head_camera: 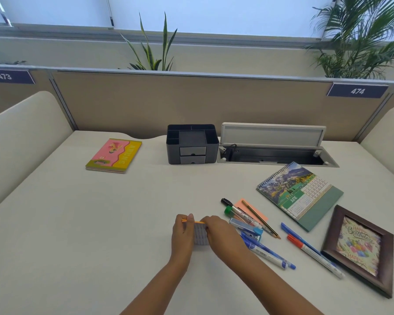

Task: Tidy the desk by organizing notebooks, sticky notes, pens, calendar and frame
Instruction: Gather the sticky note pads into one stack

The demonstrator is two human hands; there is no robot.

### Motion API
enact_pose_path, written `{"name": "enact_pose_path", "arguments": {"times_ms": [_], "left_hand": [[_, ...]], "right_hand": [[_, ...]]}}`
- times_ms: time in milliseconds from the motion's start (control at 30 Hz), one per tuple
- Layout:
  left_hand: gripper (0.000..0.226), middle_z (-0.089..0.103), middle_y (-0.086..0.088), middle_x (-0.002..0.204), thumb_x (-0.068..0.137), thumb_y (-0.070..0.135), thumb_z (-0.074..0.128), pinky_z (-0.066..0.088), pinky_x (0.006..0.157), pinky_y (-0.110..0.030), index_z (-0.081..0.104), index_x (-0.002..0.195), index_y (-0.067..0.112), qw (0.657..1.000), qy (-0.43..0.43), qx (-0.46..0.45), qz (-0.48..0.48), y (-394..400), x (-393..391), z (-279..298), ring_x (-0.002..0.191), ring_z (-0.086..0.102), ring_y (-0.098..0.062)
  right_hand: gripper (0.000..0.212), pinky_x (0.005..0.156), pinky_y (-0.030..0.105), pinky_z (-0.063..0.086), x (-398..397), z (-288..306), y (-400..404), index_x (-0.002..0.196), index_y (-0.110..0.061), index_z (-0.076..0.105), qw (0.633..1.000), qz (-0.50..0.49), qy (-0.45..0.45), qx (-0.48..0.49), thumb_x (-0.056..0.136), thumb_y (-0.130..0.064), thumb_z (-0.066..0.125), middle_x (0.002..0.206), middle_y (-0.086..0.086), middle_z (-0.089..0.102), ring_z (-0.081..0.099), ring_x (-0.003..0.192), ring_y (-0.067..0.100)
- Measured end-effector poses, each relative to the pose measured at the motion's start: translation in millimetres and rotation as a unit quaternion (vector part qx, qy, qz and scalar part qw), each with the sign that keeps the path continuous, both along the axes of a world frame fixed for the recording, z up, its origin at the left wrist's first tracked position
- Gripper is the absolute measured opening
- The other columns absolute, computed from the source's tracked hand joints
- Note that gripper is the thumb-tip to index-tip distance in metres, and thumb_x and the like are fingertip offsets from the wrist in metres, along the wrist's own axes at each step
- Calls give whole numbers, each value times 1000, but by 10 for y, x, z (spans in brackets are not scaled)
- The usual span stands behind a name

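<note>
My left hand [182, 233] and my right hand [218, 233] both grip a small stack of sticky notes [200, 235], grey on its face with an orange edge on top, held just above the desk at front centre. To the right lie several pens and markers [259, 237], a pencil, and an orange sticky note [258, 212] beneath them. A spiral desk calendar [298, 194] lies flat further right. A brown picture frame [359, 248] lies at the far right. A pink and yellow notebook stack [115, 155] rests at the back left.
A black desk organiser [192, 144] with compartments and two small drawers stands at the back centre. Beside it an open cable hatch [275, 151] has its lid raised. A partition wall runs behind the desk [100, 223], and curved side dividers flank it.
</note>
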State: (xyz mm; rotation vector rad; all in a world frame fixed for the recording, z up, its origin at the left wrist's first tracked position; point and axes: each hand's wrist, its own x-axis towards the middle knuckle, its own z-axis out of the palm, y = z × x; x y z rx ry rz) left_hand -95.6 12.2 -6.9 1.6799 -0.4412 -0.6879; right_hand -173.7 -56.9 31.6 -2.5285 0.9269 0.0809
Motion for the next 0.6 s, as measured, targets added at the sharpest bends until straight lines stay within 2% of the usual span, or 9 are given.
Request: {"name": "enact_pose_path", "arguments": {"times_ms": [133,233,333,433,500,600], "left_hand": [[21,54,3,87,97,33,36,38,66,-23,47,89,17,999,18,-31,-6,4,97,27,81,51,-13],[26,56,0,100,97,37,29,38,74,-23,45,101,17,998,40,-43,34,-27,273,40,92,53,-11],[21,56,-7,110,98,30,30,34,88,-29,42,106,15,995,36,-57,76,-113,538,34,106,51,-20],[11,55,-8,111,95,21,43,36,83,-28,42,106,19,997,-34,-13,74,-266,860,15,105,52,-24],[20,55,-9,116,92,20,50,39,82,-28,44,111,22,993,-109,18,45,-405,1082,2,105,53,-23],[42,45,-9,135,91,23,52,42,92,-31,39,130,22,968,-232,91,-9,-656,1376,42,120,48,-22]], "right_hand": [[26,73,28,38,36,-12,-73,116,-10,53,1000,9,14,9,91,-13,46,117,12,57,55,106,26],[25,78,29,44,32,45,-179,113,-13,56,999,-16,-41,15,92,-14,43,114,7,59,56,104,22],[23,76,31,45,108,200,-379,105,-13,60,993,-40,-107,3,90,-13,42,106,8,63,58,97,23],[21,70,30,41,307,382,-666,100,-12,62,985,-48,-166,-25,91,-11,43,99,7,64,58,93,24],[22,69,30,44,483,486,-878,99,-13,63,976,-56,-203,-53,91,-10,43,96,7,65,58,89,24],[23,69,34,46,816,660,-1222,101,-11,62,965,-62,-241,-80,92,-7,41,94,9,64,57,84,24]]}}
